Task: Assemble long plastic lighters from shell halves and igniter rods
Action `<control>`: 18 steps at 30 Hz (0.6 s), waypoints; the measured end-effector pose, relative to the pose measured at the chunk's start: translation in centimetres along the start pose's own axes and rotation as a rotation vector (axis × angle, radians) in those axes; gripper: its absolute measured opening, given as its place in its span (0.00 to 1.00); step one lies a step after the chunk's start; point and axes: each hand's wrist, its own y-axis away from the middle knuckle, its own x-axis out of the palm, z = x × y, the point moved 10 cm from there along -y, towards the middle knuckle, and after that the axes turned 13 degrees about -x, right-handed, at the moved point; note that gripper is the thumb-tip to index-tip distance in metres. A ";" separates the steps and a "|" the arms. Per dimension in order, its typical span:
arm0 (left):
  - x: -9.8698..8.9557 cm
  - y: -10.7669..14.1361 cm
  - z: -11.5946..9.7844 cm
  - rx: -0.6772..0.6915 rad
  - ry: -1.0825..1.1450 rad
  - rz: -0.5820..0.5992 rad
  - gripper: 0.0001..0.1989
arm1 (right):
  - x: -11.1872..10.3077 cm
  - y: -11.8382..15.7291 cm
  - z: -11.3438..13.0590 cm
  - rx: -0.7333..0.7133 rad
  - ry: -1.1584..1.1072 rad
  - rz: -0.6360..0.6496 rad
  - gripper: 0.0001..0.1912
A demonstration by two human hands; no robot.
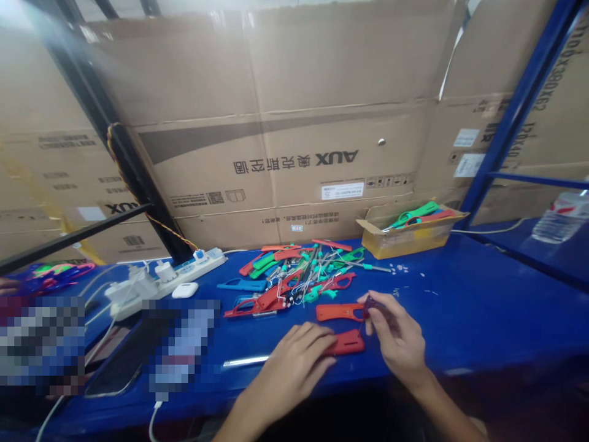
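My left hand (304,356) is closed on a red plastic casing (348,343) at the front of the blue table, with a metal tube (246,361) sticking out to its left. My right hand (396,328) pinches a small dark piece (368,305), too blurred to make out fully. Beside these fingers lies an orange casing (335,312) with a loop-shaped end. Behind both hands, a pile of red, green and blue lighter-like parts (294,276) is spread with metal rods and thin white wires.
A cardboard box (405,242) of green and red casings stands at the back right. A white power strip (202,265), an earphone case (184,290) and phones lie at left. A bottle (561,216) is far right. Another person's hand (8,286) shows at the left edge.
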 end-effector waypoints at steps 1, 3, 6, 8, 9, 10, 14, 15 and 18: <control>0.0 0.0 0.0 -0.001 0.000 0.001 0.14 | 0.0 0.0 0.0 0.001 -0.001 -0.003 0.22; 0.1 -0.1 0.1 -0.002 0.003 0.002 0.14 | 0.0 0.1 -0.2 0.002 -0.005 -0.005 0.21; 0.1 -0.1 0.1 0.003 0.006 0.000 0.15 | -0.1 0.1 -0.2 -0.002 -0.004 -0.009 0.21; 0.1 -0.1 0.1 0.005 0.007 -0.007 0.15 | -0.1 0.1 -0.2 -0.003 0.003 -0.011 0.20; 0.1 -0.1 0.2 0.004 0.006 -0.010 0.15 | -0.1 0.1 -0.3 -0.002 0.009 -0.011 0.20; 0.1 -0.1 0.2 0.003 0.005 -0.012 0.15 | -0.1 0.1 -0.3 -0.002 0.015 -0.010 0.20; 0.1 -0.1 0.2 0.006 0.006 -0.011 0.15 | -0.2 0.1 -0.2 -0.009 0.035 -0.016 0.18; 0.1 -0.1 0.2 0.006 0.007 -0.011 0.15 | -0.2 0.1 -0.2 -0.014 0.038 -0.018 0.18; 0.2 0.0 0.3 -0.001 0.011 -0.004 0.15 | -0.2 0.0 0.0 -0.026 0.040 -0.022 0.18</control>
